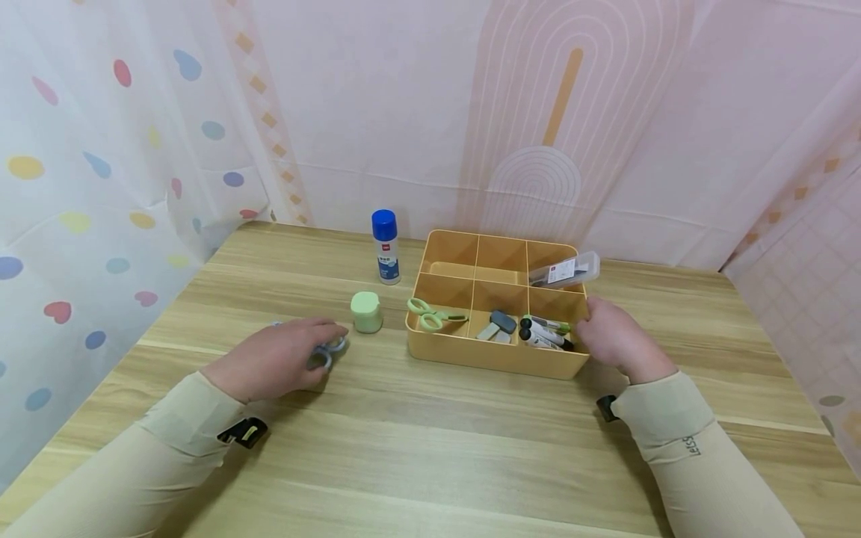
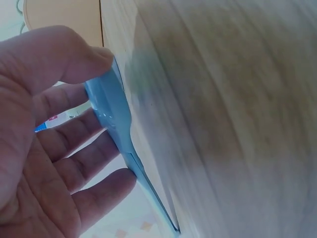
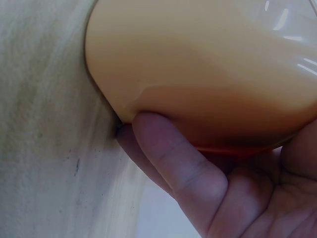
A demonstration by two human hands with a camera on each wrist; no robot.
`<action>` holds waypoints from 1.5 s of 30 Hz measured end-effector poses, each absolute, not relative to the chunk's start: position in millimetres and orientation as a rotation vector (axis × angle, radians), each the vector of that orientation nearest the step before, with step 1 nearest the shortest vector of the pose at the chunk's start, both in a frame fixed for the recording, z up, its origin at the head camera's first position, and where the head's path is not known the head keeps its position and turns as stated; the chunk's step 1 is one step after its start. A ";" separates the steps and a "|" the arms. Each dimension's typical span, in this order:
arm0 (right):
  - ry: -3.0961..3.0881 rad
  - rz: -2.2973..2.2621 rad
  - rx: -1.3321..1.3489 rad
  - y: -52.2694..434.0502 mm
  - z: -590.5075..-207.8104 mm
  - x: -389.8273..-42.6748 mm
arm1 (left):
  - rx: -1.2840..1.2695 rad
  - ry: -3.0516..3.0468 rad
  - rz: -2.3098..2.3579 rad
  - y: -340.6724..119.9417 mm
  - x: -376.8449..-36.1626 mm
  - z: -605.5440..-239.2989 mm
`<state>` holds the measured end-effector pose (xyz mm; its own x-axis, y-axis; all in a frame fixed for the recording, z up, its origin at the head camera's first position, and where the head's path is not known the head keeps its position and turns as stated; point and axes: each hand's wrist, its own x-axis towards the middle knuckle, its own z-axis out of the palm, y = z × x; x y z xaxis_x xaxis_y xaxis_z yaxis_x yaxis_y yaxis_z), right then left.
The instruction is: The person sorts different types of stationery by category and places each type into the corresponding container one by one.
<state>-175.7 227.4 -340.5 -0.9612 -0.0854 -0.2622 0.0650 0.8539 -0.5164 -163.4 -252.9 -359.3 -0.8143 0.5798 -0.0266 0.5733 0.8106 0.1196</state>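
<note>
Light wooden table [image 1: 430, 448]: carries everything listed below; patterned fabric backdrop behind it.

Yellow plastic organiser tray [image 1: 494, 359], 6 compartments in 2 rows of 3, stands right of centre. Near row, from the left: green-handled scissors [image 1: 430, 314]; grey erasers [image 1: 499, 326]; marker pens [image 1: 543, 332]. A clear plastic box with a white label [image 1: 565, 270] lies tilted across the rim of the far right compartment.

Right hand [image 1: 615, 336]: placed against the tray's near right corner. The right wrist view shows fingers [image 3: 183, 168] curled against the rounded corner [image 3: 198, 74] where it meets the table, touching the tray wall. Thumb position is not visible, so I cannot tell whether this is a full grip or only a press.

Left hand [image 1: 282, 362]: on the table well left of the tray, over pale blue-handled scissors [image 1: 327, 351] that lie flat on the wood. The left wrist view shows the thumb [image 2: 74, 54] on the upper edge of the blue handle [image 2: 111, 114] and 4 fingertips [image 2: 111, 181] along its other side, pinching the handle between them.

Glue stick, white body with blue cap [image 1: 386, 246]: upright, behind and left of the tray.

Pale green rounded container [image 1: 366, 311]: between the left hand and the tray, touching neither.
</note>
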 end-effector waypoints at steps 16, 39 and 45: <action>2.778 -0.758 -0.046 228.2 -341.2 -175.9 | 0.969 3.001 0.243 -250.4 -161.7 -350.4; 2.768 -0.783 -0.041 227.6 -340.5 -174.7 | 1.115 3.049 0.525 -236.7 -152.0 -317.3; 2.764 -0.773 -0.037 227.5 -340.0 -175.1 | 1.149 3.036 0.595 -226.9 -150.3 -308.0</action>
<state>-175.1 227.5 -340.0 -0.9631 -0.0968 -0.2511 0.0474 0.8573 -0.5127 -150.3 -226.9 -308.0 -0.7467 0.6078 0.2703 0.6649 0.6946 0.2747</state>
